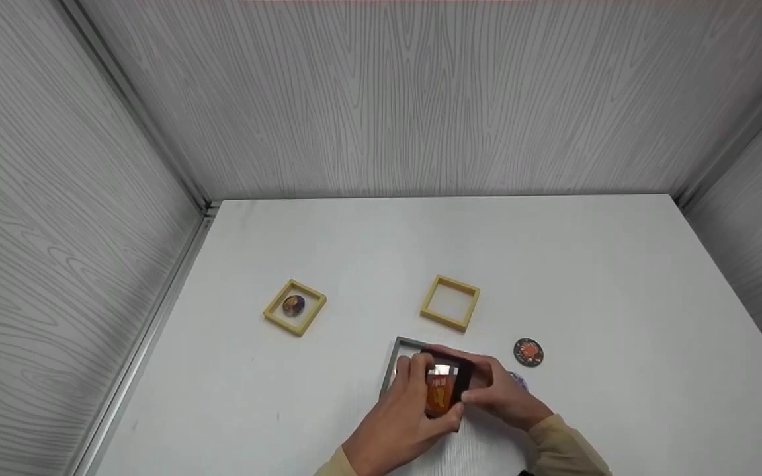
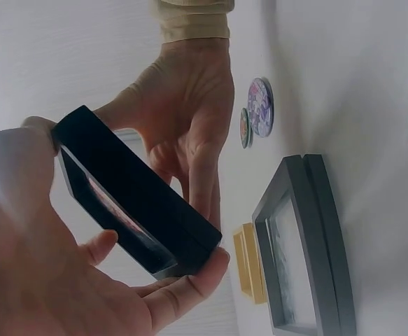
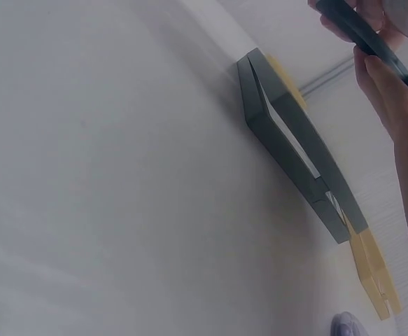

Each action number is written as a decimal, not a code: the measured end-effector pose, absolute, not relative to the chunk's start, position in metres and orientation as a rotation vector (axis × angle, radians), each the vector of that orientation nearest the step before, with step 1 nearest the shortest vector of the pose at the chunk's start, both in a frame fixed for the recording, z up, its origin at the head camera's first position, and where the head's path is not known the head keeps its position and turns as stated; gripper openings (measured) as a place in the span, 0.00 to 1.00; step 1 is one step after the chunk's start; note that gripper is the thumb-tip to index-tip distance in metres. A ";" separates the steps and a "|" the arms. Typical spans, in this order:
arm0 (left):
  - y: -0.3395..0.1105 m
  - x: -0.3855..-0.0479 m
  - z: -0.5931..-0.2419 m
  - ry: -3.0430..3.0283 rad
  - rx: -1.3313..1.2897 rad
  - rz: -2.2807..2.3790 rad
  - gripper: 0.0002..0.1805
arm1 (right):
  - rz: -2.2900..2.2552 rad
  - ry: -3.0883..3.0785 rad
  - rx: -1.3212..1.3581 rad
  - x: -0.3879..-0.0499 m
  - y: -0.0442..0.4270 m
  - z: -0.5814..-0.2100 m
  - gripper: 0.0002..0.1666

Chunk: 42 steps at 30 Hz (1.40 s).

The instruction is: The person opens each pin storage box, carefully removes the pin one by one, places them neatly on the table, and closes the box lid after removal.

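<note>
Both hands hold a small black display frame (image 1: pixel 465 378) tilted above the table. Behind its clear panel shows an orange picture piece (image 1: pixel 439 395) with white markings. My left hand (image 1: pixel 399 415) grips the frame's left side, fingers on the top edge and thumb at the bottom. My right hand (image 1: pixel 505 398) pinches the right side between thumb and fingers. Below them lies a grey frame (image 2: pixel 308 217) with a clear window, partly hidden by the hands in the head view. A purple-patterned round badge (image 2: pixel 261 106) lies beyond it, mostly covered by the right hand in the head view.
A dark round badge (image 1: pixel 528 352) with a red design lies right of the hands. One yellow square frame (image 1: pixel 313 318) at left surrounds a small round badge (image 1: pixel 294 305). Another yellow frame (image 1: pixel 444 320) lies farther back. Grey wood-grain panels (image 1: pixel 381 99) wall the white table (image 1: pixel 354 244).
</note>
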<state>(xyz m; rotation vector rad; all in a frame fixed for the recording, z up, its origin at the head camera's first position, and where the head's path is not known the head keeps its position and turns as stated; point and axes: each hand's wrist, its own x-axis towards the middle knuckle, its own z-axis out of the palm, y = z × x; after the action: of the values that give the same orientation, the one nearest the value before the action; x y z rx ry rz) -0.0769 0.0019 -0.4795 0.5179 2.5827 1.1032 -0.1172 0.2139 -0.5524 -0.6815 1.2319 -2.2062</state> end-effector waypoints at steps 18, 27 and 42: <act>0.005 -0.079 -0.484 2.612 0.530 1.088 0.40 | -2.189 1.280 -0.658 -0.118 0.215 -0.553 0.41; 0.004 -0.081 -0.484 2.631 0.595 1.034 0.38 | -2.204 1.250 -0.695 -0.119 0.215 -0.555 0.41; 0.002 -0.081 -0.484 2.620 0.598 1.062 0.38 | -2.223 1.237 -0.717 -0.119 0.213 -0.555 0.44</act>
<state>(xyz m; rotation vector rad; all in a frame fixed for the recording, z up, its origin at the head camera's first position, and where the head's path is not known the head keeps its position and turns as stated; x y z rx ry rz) -0.0806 0.0025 -0.4835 0.5979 2.6204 1.0619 -0.1192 0.2132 -0.5548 -0.7165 1.2365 -2.2226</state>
